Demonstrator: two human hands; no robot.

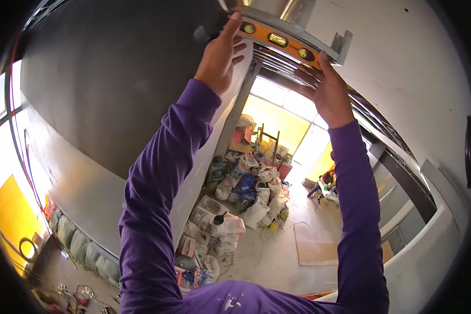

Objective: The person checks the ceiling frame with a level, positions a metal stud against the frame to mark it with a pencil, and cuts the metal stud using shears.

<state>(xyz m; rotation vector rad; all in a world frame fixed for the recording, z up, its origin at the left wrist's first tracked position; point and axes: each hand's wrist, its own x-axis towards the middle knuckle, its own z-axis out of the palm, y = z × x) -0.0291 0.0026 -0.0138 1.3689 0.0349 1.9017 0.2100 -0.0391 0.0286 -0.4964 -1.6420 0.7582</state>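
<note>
An orange spirit level (292, 46) with three yellow-green vials lies along a galvanized metal channel (327, 51) overhead and slants in view. My left hand (215, 60) grips its left end, the thumb on the front face and the other fingers below. Its right end is held in my right hand (332, 99), thumb up at the edge and fingers stretched behind. Above the channel, metal studs (289, 9) run upward. Something shiny at the top of the view, above my left thumb, is cut off and I cannot make it out.
A dark panel (104, 78) stands close on the left, a white board (403, 57) on the right. Far below, sacks (256, 212) and debris cover the floor. A person (327, 180) is by the bright windows. A brown sheet (317, 244) lies on the floor. Cables (23, 146) hang at left.
</note>
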